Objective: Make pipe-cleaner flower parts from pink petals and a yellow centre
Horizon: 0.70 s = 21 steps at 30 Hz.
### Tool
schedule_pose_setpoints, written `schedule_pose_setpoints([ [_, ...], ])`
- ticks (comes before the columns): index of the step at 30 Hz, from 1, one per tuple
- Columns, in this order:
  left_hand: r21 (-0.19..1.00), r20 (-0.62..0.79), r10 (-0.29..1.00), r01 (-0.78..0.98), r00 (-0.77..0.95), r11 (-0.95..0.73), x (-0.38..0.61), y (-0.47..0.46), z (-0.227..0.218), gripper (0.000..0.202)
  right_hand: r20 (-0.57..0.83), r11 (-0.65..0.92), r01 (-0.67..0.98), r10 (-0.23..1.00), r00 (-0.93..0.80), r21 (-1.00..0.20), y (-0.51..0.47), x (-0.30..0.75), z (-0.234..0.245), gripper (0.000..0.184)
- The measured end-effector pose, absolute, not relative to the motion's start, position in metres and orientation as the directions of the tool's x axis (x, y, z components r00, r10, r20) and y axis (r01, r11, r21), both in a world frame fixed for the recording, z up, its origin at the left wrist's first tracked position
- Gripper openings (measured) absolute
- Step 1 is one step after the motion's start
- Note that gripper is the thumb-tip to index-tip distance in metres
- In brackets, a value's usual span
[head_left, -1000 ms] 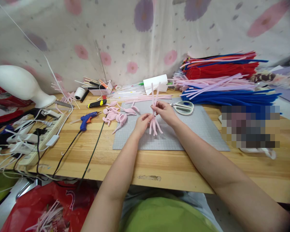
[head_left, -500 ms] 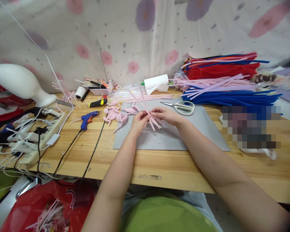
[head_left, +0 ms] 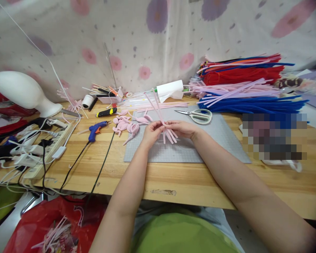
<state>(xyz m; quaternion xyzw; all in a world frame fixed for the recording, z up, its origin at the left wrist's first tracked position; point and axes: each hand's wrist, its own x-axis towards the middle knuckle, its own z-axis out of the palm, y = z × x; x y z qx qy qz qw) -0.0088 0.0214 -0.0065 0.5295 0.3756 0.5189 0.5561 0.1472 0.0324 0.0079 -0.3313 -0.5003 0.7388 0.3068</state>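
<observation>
Over the grey cutting mat [head_left: 221,140], a bunch of pink pipe cleaners [head_left: 170,135] is pinched where the strands meet. My left hand [head_left: 153,133] grips it from the left, fingers closed at the gathered middle. From the right, my right hand [head_left: 181,128] closes its fingertips on the same spot. Several short ends fan out below, towards me, while two long strands stand up behind the hands. Scissors [head_left: 200,116] lie on the mat beyond my right hand. Left of my left hand are several curled pink pipe cleaner shapes [head_left: 133,129].
A blue glue gun [head_left: 95,130] and a yellow-black cutter [head_left: 106,112] lie on the left. Behind them stands a power strip [head_left: 48,151] with tangled cables, near a white foam head form [head_left: 23,91]. Red, pink and blue pipe cleaner bundles [head_left: 242,88] are stacked at the back right.
The bunch has turned slightly in my fingers, and its lower ends spread more visibly below. My right hand's fingers have straightened a little. Both hands stay in nearly the same place.
</observation>
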Motion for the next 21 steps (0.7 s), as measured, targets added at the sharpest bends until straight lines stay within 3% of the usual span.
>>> schedule_pose_setpoints([
  [3, 0.985, 0.142, 0.977, -0.123, 0.16, -0.123, -0.01, 0.023, -0.008, 0.019, -0.151, -0.238, -0.083, 0.813, -0.563, -0.968, 0.033, 0.148, 0.01, 0.029],
  [7, 0.984, 0.179, 0.983, 0.006, 0.039, -0.179, -0.011, 0.025, -0.009, 0.014, -0.08, -0.04, 0.092, 0.865, -0.495, -0.995, 0.033, 0.144, 0.014, 0.027],
  [10, 0.977, 0.203, 0.976, 0.087, -0.081, -0.196, -0.011, 0.027, -0.011, 0.009, 0.042, 0.143, 0.265, 0.934, -0.354, -0.954, 0.034, 0.138, 0.013, 0.023],
  [12, 0.989, 0.144, 0.983, 0.04, -0.115, -0.14, -0.011, 0.028, -0.013, 0.009, 0.127, 0.218, 0.351, 0.956, -0.265, -0.911, 0.035, 0.134, 0.01, 0.021],
  [15, 0.997, 0.039, 0.99, -0.067, -0.136, -0.049, -0.01, 0.028, -0.013, 0.011, 0.137, 0.2, 0.29, 0.965, -0.224, -0.936, 0.036, 0.129, 0.006, 0.022],
  [18, 0.988, 0.154, 0.962, 0.054, -0.224, -0.146, -0.01, 0.026, -0.012, 0.008, 0.043, 0.076, 0.116, 0.964, -0.261, -0.99, 0.035, 0.125, 0.003, 0.028],
  [21, 0.955, 0.27, 0.931, 0.191, -0.246, -0.226, -0.01, 0.026, -0.012, 0.005, -0.02, -0.002, 0.061, 0.955, -0.295, -0.998, 0.034, 0.123, 0.002, 0.03],
])
